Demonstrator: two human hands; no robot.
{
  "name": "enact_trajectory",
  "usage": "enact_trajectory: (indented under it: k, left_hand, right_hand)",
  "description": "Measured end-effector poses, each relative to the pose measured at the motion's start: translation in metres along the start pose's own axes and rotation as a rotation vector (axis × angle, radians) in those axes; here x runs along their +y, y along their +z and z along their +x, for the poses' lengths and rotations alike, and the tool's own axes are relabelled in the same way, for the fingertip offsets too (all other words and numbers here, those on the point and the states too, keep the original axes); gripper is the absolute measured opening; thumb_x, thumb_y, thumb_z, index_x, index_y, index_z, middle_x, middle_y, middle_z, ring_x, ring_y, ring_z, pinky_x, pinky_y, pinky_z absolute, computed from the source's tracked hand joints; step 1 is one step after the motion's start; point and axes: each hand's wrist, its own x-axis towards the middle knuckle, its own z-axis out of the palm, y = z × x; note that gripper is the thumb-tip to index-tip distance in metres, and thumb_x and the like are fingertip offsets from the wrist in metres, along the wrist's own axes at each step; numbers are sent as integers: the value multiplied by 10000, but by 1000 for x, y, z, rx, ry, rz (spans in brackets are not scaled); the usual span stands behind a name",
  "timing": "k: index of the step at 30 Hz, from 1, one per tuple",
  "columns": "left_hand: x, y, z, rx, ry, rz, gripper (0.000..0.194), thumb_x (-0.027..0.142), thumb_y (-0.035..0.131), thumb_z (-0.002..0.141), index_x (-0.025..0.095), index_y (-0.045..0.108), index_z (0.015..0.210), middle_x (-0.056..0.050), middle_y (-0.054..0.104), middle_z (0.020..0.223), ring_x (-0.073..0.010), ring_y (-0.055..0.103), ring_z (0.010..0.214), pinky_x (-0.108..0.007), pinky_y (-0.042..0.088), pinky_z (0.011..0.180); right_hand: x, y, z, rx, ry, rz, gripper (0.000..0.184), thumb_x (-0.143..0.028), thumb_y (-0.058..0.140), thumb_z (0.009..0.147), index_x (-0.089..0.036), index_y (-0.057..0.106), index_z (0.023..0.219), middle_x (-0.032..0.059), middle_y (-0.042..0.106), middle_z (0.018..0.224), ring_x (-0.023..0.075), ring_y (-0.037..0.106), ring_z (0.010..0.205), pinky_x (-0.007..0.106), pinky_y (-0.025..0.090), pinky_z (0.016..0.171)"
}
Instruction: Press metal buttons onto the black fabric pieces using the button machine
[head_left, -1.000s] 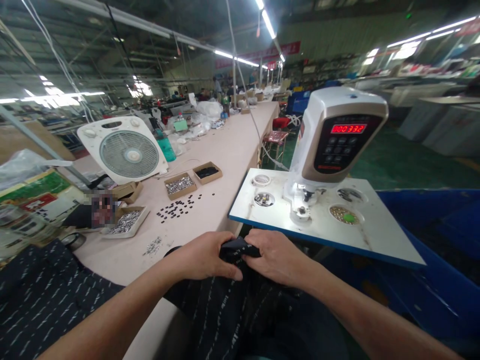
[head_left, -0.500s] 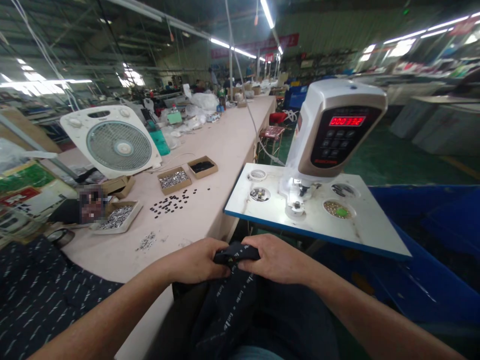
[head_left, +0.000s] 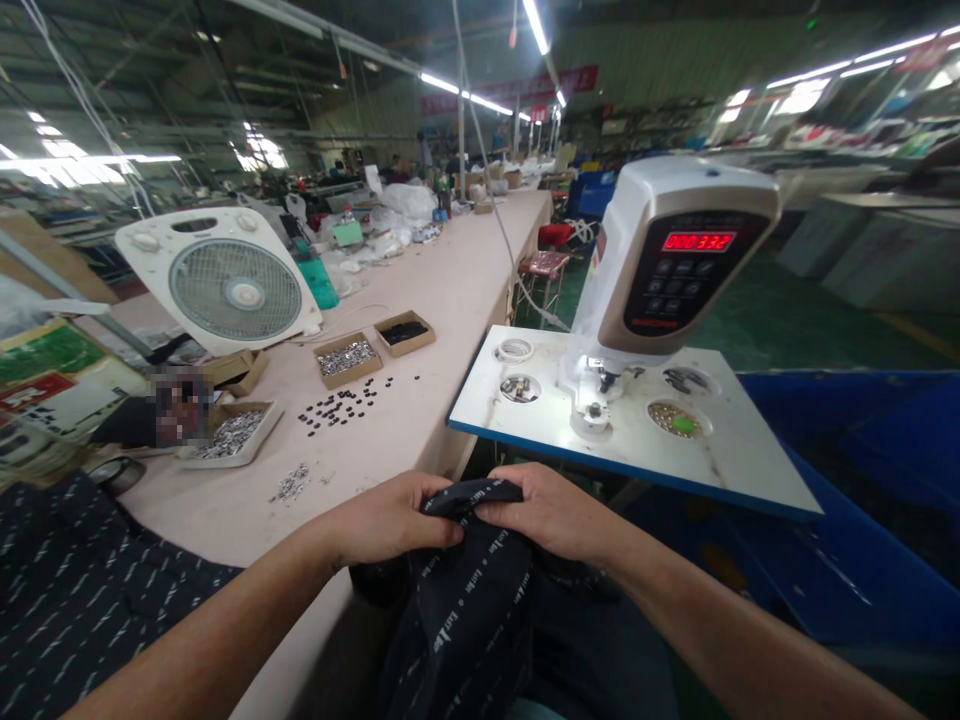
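A dark garment with rows of white lettering (head_left: 472, 590) hangs over my lap, its kind unclear. My left hand (head_left: 394, 520) is closed on its folded top edge, thumb in front and fingers behind. On the other end of that edge my right hand (head_left: 544, 510) pinches the cloth the same way, a short gap away. Just beyond my hands stands a white snap-fastening machine (head_left: 675, 260) with a lit red display. Its lower die (head_left: 592, 415) rises from the white machine table (head_left: 525, 440).
Left on the long worktable (head_left: 420, 420) are a box of metal snap parts (head_left: 346, 360), a box of black parts (head_left: 403, 332), loose black pieces (head_left: 337, 405) and a box fan (head_left: 232, 280). More dark patterned cloth (head_left: 90, 590) lies near left. Blue sheeting (head_left: 885, 450) is at right.
The held edge has been spread and turned, so more of the lettered cloth faces me. Both hands stay nearly in place, still gripping it.
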Motion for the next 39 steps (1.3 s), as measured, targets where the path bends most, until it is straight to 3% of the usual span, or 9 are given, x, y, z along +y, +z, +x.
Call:
enact_trajectory:
  k: [9,25,31,34,35,39]
  left_hand:
    - [5,2,-1,32,-41,-56,279,273,753,670,135,645,888,-18,687,817,-141,604,704,-226,490,649]
    - [2,0,-4,56,-13,-106,321,298,805,687,102,701,918,-47,695,816,-130,583,667,-228,448,630]
    - [-9,15,9,138,71,-208,325,321,826,689,91,720,892,-27,669,789,-110,550,672,-221,424,668]
    - [-20,22,22,188,167,-151,246,299,794,694,103,671,777,26,556,673,-77,441,609,-200,332,578]
    - [-25,23,26,208,193,-117,235,296,781,699,114,635,730,41,505,640,-71,399,589,-203,294,544]
    - [-50,29,46,254,225,-37,274,254,710,712,167,469,614,68,374,573,-64,304,527,-233,200,461]
  right_hand:
    - [-5,-1,-1,129,-64,-143,136,-279,681,841,-165,663,770,-22,603,714,138,549,699,235,364,617]
    - [-17,-2,-3,163,-88,-220,102,-249,688,846,-167,697,786,-26,650,724,133,582,685,237,365,609]
    - [-11,-3,-8,160,-68,-208,109,-263,674,859,-183,679,785,-33,660,727,138,592,691,231,391,602]
    - [-12,-11,-14,127,-25,-292,83,-289,683,850,-210,706,834,-29,694,770,166,627,739,246,433,637]
    - [-13,-15,-15,103,-27,-323,102,-286,705,828,-229,726,910,-25,720,844,181,650,801,255,463,695]
    - [-23,-25,-13,132,-89,-429,579,-295,796,725,-303,660,1288,16,685,1276,263,629,1152,350,452,1022]
